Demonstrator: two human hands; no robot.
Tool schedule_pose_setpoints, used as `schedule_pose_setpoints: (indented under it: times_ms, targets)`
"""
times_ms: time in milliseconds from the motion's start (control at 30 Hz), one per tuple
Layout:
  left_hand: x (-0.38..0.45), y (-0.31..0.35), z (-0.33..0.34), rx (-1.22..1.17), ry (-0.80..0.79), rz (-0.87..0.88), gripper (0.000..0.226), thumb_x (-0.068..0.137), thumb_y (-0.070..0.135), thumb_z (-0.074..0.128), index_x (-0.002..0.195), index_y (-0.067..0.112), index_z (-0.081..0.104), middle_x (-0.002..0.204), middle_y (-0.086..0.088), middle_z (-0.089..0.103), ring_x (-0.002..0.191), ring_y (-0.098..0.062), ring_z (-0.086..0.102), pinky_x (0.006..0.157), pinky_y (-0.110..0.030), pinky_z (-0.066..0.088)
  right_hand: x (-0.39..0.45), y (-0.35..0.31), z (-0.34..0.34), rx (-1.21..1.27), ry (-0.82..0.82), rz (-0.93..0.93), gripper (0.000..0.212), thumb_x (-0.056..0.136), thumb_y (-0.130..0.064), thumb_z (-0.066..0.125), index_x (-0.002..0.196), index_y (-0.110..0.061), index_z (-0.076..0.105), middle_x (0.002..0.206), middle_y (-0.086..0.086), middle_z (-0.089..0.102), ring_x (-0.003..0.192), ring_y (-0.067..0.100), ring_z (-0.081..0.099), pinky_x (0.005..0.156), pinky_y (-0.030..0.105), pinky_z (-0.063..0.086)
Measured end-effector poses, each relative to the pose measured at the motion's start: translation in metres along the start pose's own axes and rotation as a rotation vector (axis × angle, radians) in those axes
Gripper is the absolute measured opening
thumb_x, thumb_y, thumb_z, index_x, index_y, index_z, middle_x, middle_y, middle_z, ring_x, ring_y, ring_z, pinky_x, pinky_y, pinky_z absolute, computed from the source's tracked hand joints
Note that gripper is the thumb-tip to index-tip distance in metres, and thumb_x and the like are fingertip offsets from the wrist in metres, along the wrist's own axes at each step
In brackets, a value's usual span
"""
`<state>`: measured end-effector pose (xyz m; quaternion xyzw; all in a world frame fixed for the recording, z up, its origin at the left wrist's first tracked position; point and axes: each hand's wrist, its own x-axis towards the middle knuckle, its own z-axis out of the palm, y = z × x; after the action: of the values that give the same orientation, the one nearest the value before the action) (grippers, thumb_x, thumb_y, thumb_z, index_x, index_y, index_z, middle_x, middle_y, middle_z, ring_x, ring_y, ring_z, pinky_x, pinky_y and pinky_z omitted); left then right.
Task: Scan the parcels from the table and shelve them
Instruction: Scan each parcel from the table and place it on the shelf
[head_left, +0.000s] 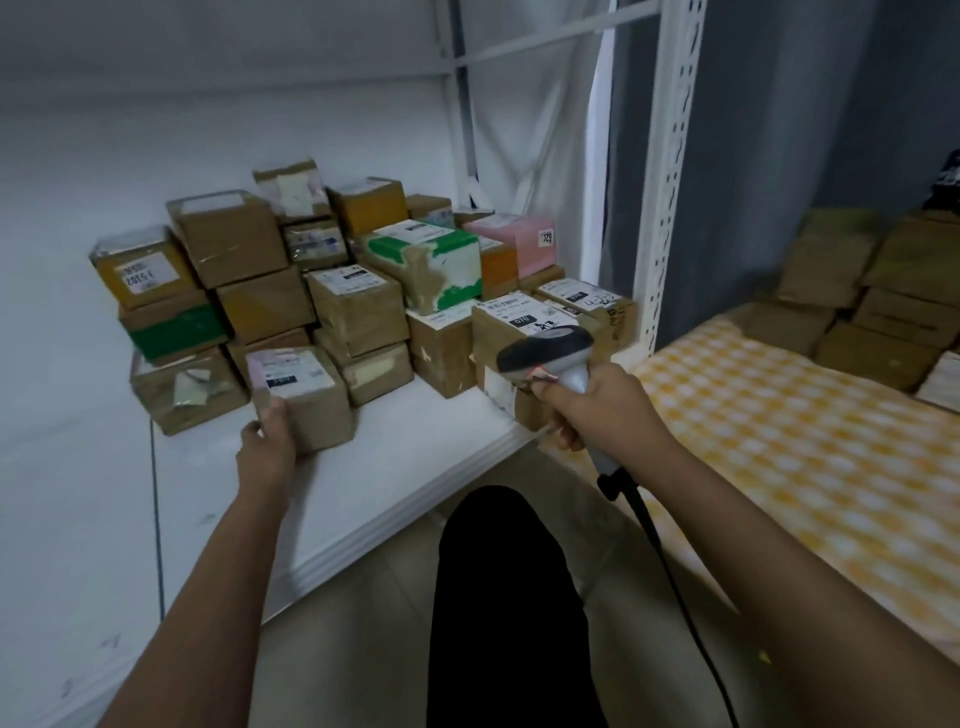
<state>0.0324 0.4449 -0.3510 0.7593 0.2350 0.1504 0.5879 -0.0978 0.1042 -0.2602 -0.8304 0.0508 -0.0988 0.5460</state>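
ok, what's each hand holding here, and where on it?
Left hand grips a small brown parcel at its near lower-left corner, on the white shelf. Right hand is wrapped round the grip of the corded scanner.

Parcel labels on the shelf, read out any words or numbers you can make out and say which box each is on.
"070": white label on the brown box behind the scanner.
"129", sideways and uncertain: tag on the pink box.
"3-5302", upside down, partly blurred: label on the yellow box at the left.
All other labels, including the box in the left hand, are too blurred.
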Motion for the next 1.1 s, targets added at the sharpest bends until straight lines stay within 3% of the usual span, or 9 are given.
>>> schedule_pose_setpoints:
  times_ms: [100, 267, 500, 633, 700, 767, 833, 1000, 1100]
  targets:
    - [-0.003, 0.002, 0.002, 0.247, -0.028, 0.145, 0.067, 0.104, 0.054, 0.041, 0.142, 0.0, 0.049, 0.139, -0.029, 0.054, 0.126, -0.046, 0.052, 0.103, -0.049, 0.042, -0.001, 0.0, 0.002, -0.039, -0.006, -0.002, 0.031, 0.094, -0.028, 0.065, 0.071, -0.007, 0.065, 0.059, 0.006, 0.067, 0.042, 0.013, 0.06, 0.052, 0.026, 0.053]
    - [0.006, -0.001, 0.003, 0.29, 0.019, 0.282, 0.041, 0.106, 0.031, 0.048, 0.129, 0.0, 0.062, 0.127, -0.029, 0.061, 0.118, -0.047, 0.056, 0.093, -0.046, 0.044, 0.001, 0.002, 0.004, -0.038, -0.013, 0.014, 0.025, 0.095, -0.026, 0.064, 0.08, -0.007, 0.066, 0.064, 0.006, 0.069, 0.044, 0.014, 0.061, 0.053, 0.028, 0.053]
    - [0.022, -0.003, 0.01, 0.261, 0.082, 0.26, 0.039, 0.105, 0.033, 0.043, 0.124, 0.008, 0.066, 0.13, -0.02, 0.061, 0.119, -0.044, 0.056, 0.098, -0.047, 0.044, 0.003, 0.006, 0.008, -0.064, -0.024, 0.013, 0.028, 0.095, -0.029, 0.065, 0.088, -0.001, 0.068, 0.064, 0.005, 0.069, 0.045, 0.015, 0.062, 0.052, 0.027, 0.053]
    - [0.012, -0.003, 0.012, 0.234, 0.113, 0.238, 0.047, 0.105, 0.03, 0.047, 0.144, 0.004, 0.05, 0.142, -0.028, 0.049, 0.13, -0.047, 0.048, 0.108, -0.05, 0.039, 0.003, 0.009, 0.006, -0.068, -0.023, 0.016, 0.027, 0.094, -0.028, 0.066, 0.085, -0.003, 0.068, 0.066, 0.009, 0.07, 0.046, 0.016, 0.062, 0.049, 0.024, 0.052]
    - [-0.003, -0.001, 0.012, 0.204, 0.175, 0.31, 0.046, 0.104, 0.022, 0.051, 0.144, 0.0, 0.046, 0.141, -0.031, 0.044, 0.129, -0.049, 0.047, 0.108, -0.051, 0.038, 0.003, 0.01, 0.003, -0.064, -0.027, 0.027, 0.027, 0.093, -0.029, 0.067, 0.083, -0.004, 0.069, 0.066, 0.01, 0.07, 0.045, 0.016, 0.061, 0.048, 0.022, 0.05]
    - [-0.027, 0.006, 0.017, 0.164, 0.18, 0.449, 0.043, 0.101, 0.012, 0.051, 0.143, 0.001, 0.046, 0.142, -0.027, 0.044, 0.125, -0.038, 0.05, 0.105, -0.048, 0.041, 0.001, 0.012, -0.001, -0.062, -0.033, 0.043, 0.027, 0.093, -0.03, 0.067, 0.08, -0.006, 0.068, 0.063, 0.008, 0.069, 0.045, 0.015, 0.061, 0.049, 0.023, 0.05]
    - [-0.059, 0.015, 0.033, 0.152, 0.083, 0.572, 0.045, 0.1, 0.009, 0.053, 0.145, 0.008, 0.047, 0.147, -0.019, 0.044, 0.127, -0.029, 0.049, 0.108, -0.045, 0.043, -0.002, 0.014, -0.007, -0.067, -0.034, 0.051, 0.027, 0.094, -0.03, 0.067, 0.079, -0.008, 0.067, 0.062, 0.006, 0.069, 0.047, 0.016, 0.062, 0.052, 0.026, 0.052]
    - [-0.14, 0.048, 0.098, 0.123, -0.219, 0.759, 0.044, 0.098, 0.007, 0.056, 0.142, 0.015, 0.053, 0.143, -0.009, 0.051, 0.132, -0.027, 0.048, 0.11, -0.049, 0.044, -0.018, 0.016, -0.031, -0.097, -0.001, 0.078, 0.025, 0.093, -0.032, 0.067, 0.085, -0.008, 0.068, 0.067, 0.008, 0.072, 0.053, 0.019, 0.066, 0.057, 0.032, 0.055]
    - [-0.176, 0.068, 0.13, 0.064, -0.352, 0.845, 0.043, 0.098, 0.006, 0.056, 0.14, 0.017, 0.055, 0.141, -0.006, 0.052, 0.126, -0.022, 0.052, 0.106, -0.036, 0.045, -0.037, 0.019, -0.055, -0.117, 0.044, 0.098, 0.02, 0.094, -0.029, 0.066, 0.088, -0.009, 0.068, 0.066, 0.006, 0.071, 0.051, 0.018, 0.065, 0.053, 0.029, 0.053]
